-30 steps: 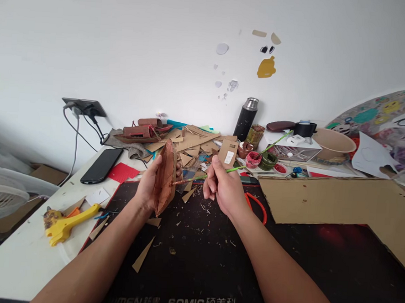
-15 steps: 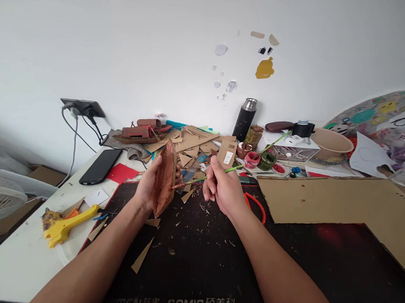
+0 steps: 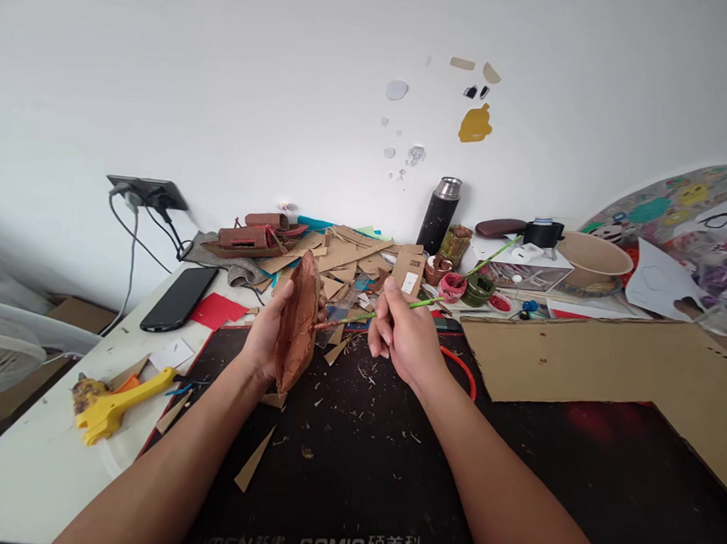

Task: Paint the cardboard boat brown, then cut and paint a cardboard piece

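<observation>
Upright in my left hand [image 3: 265, 332] is a brown-painted cardboard boat hull [image 3: 297, 325], its hollow side turned to the right. The thumb lies on the near rim and fingertips show behind the far edge. My right hand [image 3: 404, 328] pinches a thin green-handled paintbrush [image 3: 364, 315]. Its brown-smeared tip points left and meets or nearly meets the hull's right edge; exact contact is hard to make out. Beyond the hands stand an open jar of brown paint [image 3: 438, 268], a red paint jar [image 3: 452, 287] with another brush in it, and a dark green jar [image 3: 479, 290].
Cardboard scraps [image 3: 345, 259] pile up behind the hull, near a finished-looking model boat [image 3: 242, 240]. A yellow glue gun [image 3: 114, 409] and a black phone [image 3: 179, 299] lie at left. A black thermos [image 3: 439, 215] stands behind the jars. A large cardboard sheet [image 3: 548, 361] covers the right side.
The hull has turned slightly, showing more of its inside. My right hand and the brush have shifted a little to the right, the brush tip staying by the hull's edge.
</observation>
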The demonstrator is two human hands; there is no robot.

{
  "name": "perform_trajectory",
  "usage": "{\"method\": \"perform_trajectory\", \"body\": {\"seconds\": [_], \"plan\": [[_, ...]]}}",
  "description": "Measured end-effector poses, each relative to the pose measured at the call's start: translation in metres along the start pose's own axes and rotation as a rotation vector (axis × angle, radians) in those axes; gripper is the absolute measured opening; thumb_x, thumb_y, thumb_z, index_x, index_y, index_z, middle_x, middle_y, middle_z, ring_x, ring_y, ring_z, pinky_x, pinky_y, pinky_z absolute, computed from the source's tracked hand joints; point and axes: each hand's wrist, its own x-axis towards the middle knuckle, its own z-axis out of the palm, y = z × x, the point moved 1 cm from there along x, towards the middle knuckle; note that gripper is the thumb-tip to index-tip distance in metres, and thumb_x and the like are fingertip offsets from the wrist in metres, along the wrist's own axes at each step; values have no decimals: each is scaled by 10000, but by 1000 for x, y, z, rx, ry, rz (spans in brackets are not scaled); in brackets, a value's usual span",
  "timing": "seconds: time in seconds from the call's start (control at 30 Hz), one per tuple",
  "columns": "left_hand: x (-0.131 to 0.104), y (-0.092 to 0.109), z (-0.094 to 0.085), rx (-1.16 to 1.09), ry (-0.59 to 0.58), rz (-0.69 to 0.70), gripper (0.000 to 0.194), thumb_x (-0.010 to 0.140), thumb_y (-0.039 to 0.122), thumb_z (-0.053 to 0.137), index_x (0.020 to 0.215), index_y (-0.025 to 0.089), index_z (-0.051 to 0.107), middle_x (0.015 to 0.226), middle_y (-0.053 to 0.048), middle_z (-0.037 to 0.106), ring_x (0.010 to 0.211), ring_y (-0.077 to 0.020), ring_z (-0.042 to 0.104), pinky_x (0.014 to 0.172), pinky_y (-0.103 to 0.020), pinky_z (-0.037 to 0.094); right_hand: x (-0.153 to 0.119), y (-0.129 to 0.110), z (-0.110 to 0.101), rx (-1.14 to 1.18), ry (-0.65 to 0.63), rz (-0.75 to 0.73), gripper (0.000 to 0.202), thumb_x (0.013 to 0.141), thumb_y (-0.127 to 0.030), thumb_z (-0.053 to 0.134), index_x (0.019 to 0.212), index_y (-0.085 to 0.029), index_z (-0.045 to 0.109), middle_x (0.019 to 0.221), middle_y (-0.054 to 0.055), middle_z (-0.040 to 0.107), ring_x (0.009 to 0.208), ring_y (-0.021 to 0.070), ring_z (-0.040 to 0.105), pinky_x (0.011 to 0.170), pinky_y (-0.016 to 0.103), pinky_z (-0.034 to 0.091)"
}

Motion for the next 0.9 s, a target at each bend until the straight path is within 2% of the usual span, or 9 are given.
{"method": "perform_trajectory", "body": {"seconds": [0.13,0.27,0.4,0.5,0.6,0.73,0.9], "plan": [[-1,-1,1,4,-47,18,371,1077,383,485,1194,133,733,847,-90,766,697,-217,744,671,-296,630,0,-1,1,-6,8,5,640,831,-815,727,652,-225,555,385,-98,383,297,115,504,309,202,254],[-1,-4,-1,17,-27,-53,373,1073,413,498,1221,158,727,844,-88,771,662,-221,735,657,-315,627,3,0,-2,16,88,-26,623,830,-801,741,673,-223,570,412,-88,417,339,127,565,324,198,278],[-1,-7,-4,0,-83,-96,367,1057,408,543,1234,141,723,851,-98,774,685,-231,733,663,-326,626,5,-1,-5,26,150,-67,601,843,-774,746,681,-222,571,430,-82,435,357,130,584,333,200,290],[1,-6,-5,-12,-86,-72,378,1064,391,530,1290,154,720,873,-101,783,698,-243,747,681,-346,635,4,-2,-4,12,130,-53,615,847,-788,731,666,-226,557,409,-90,403,330,125,551,325,204,269],[3,-3,-7,8,-43,-14,403,1070,384,513,1329,147,710,902,-102,790,719,-240,761,686,-333,641,1,-2,-1,-14,52,-15,640,853,-821,698,654,-232,548,388,-100,361,296,119,508,311,210,243],[3,-1,-6,-4,-28,11,397,1074,392,503,1307,145,711,912,-102,793,748,-233,771,649,-294,630,-1,-1,1,-20,7,7,642,852,-824,697,651,-231,556,390,-99,370,297,118,508,312,212,245],[-2,-5,-1,16,-65,-35,346,1080,375,501,1172,145,743,868,-103,775,716,-227,749,667,-309,622,3,-2,-2,8,99,-34,623,846,-798,727,665,-225,565,410,-89,408,329,120,542,323,207,264]]}}
